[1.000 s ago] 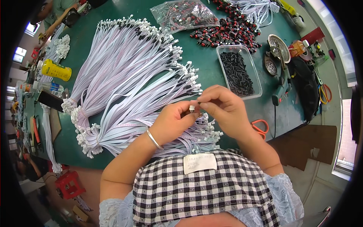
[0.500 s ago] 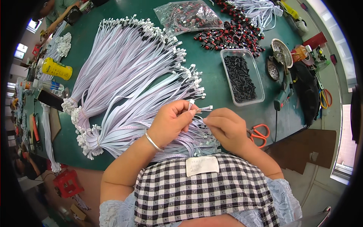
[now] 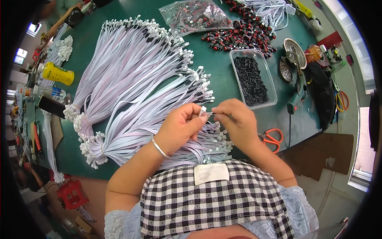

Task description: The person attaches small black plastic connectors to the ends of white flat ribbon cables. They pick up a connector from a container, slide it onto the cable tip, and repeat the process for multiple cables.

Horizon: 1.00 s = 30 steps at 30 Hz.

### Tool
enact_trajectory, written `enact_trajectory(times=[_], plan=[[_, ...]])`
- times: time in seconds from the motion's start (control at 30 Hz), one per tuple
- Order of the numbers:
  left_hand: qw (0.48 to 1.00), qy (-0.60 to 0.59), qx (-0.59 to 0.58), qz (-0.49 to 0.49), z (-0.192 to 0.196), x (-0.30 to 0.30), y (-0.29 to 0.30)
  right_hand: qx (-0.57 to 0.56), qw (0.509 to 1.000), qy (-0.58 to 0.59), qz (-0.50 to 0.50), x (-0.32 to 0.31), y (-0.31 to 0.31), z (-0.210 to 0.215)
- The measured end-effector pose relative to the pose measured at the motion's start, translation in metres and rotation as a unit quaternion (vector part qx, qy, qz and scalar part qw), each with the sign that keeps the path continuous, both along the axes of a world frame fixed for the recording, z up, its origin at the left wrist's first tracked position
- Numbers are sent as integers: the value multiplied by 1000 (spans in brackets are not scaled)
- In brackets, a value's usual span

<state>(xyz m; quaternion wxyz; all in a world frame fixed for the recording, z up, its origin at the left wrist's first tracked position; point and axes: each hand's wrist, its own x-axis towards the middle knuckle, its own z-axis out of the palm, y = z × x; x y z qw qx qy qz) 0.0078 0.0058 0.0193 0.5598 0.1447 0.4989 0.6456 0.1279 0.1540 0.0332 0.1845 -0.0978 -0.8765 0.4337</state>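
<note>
- Head camera, nearest: a black-and-white checked apron (image 3: 211, 203) with a pale rectangular patch (image 3: 211, 173), between light-blue lace sleeves (image 3: 300, 203).
- Left hand (image 3: 185, 125), a silver bangle (image 3: 160, 149) on its wrist: its grip is closed on a small white connector (image 3: 203, 110), which stands up between thumb and forefinger above the counter.
- Right hand (image 3: 236, 119): just beside it, thumb and forefinger close together at the connector's right; I cannot tell whether its grip is closed on anything.
- Under and beyond the left hand, white ribbon cables (image 3: 127, 83) fan across the green counter (image 3: 219, 67), bunched at their left ends.
- Near the right wrist lie orange-handled scissors (image 3: 273, 140).
- Beyond the right hand, a clear plastic box (image 3: 262, 105) holds short black tubes (image 3: 250, 79); to its right rests a green-bodied corded tool (image 3: 296, 99).
- Farther left, a yellow bottle (image 3: 58, 74) lies tilted.
- Farther out, red-and-black connectors (image 3: 242, 38) are heaped beside a filled clear bag (image 3: 195, 16).
</note>
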Motion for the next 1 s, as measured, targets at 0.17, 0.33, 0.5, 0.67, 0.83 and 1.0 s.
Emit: enact_trajectory(times=[0.17,0.33,0.5,0.67,0.83,1.0], plan=[[999,33,-11,5,2,1,0,-313,941,-117,-56,6,-1,13],[992,125,-34,-10,0,4,-1,-337,933,-111,-53,5,0,10],[991,130,-18,-16,-1,3,-2,-357,925,-118,-51,6,-1,10],[992,121,-8,-19,-3,5,-3,-399,908,-125,-42,5,2,7],[992,125,-15,-7,0,5,-2,-310,944,-106,-34,9,1,0],[977,213,-20,2,-3,8,-2,-183,978,-93,-35,4,-4,5]])
